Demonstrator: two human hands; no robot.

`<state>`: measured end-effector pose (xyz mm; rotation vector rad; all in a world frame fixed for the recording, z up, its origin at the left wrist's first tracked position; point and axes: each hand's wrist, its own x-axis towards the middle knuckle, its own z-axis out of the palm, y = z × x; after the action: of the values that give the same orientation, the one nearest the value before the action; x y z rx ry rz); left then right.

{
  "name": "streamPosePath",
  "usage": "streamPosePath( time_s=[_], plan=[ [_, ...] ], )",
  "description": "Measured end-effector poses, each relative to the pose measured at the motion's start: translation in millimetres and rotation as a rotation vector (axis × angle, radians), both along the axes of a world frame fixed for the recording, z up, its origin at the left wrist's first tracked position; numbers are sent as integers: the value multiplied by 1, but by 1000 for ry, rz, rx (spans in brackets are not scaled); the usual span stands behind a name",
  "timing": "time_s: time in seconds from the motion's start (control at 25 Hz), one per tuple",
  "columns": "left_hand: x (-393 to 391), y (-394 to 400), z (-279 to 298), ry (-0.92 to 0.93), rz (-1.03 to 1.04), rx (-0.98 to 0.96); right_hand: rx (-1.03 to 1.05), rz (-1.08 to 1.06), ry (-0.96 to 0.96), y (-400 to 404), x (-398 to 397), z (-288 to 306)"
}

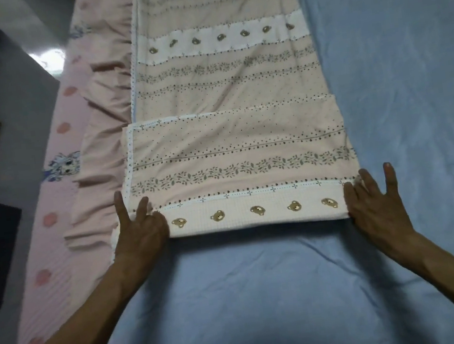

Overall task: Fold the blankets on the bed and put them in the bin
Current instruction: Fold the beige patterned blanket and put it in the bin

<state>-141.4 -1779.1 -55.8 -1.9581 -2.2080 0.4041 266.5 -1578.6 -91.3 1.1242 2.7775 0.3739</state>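
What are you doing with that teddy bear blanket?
A person is folding it on the bed. The pink blanket with little bears lies in a long strip on the blue sheet, and its near end is already turned over once. The left hand and the right hand are at the two corners of that near fold, fingers tucked into the cloth. No bin is in sight.

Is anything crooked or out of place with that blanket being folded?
Slightly. The folded-over flap sticks out past the blanket beneath it along the left, so the dotted edges don't line up. Both hands, left and right, sit at the fold's corners. No damage shows.
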Motion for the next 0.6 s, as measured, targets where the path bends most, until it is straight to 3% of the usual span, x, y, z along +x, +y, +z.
streamPosePath(
  time_s=[0.24,0.6],
  plan=[
    [50,-60,77,-19,67,14,-43,-36,-34,-59,34,81],
    [154,-281,79,-167,39,-178,-250,-161,-198,-290,134,103]
  ],
)
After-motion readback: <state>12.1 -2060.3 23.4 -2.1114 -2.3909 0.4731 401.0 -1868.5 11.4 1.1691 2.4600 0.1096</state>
